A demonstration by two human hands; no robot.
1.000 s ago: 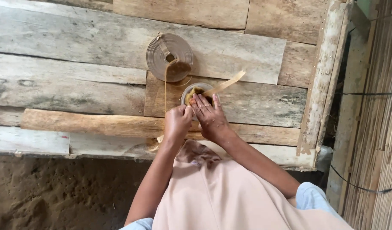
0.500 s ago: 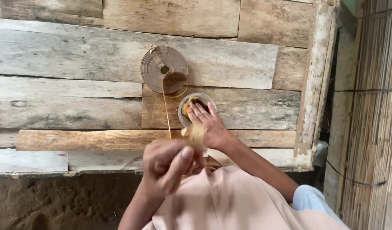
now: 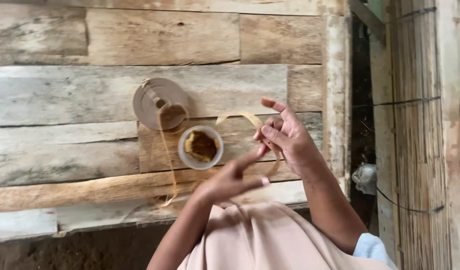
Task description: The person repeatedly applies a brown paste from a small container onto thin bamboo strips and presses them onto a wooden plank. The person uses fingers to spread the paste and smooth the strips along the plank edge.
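Note:
A flat coil of tan strip (image 3: pixel 160 101) lies on the wooden plank platform (image 3: pixel 65 95). Just in front of it stands a small clear cup (image 3: pixel 200 147) holding a brown-yellow paste. A loose length of the tan strip (image 3: pixel 166 160) runs from the coil down toward me. My right hand (image 3: pixel 285 139) is raised to the right of the cup, pinching a curved piece of tan strip (image 3: pixel 240 117). My left hand (image 3: pixel 229 180) hovers below the cup, its fingers stretched toward my right hand and touching the strip there.
A long pale wooden pole (image 3: pixel 90 190) lies along the platform's near edge. A bamboo slat wall (image 3: pixel 420 125) stands to the right, with a wire across it. Bare dirt ground (image 3: pixel 65 252) lies below the platform. My lap is covered by beige cloth (image 3: pixel 260 240).
Both hands have left the cup and moved right. My right hand rose with a curved piece of strip, and my left hand reached across to it.

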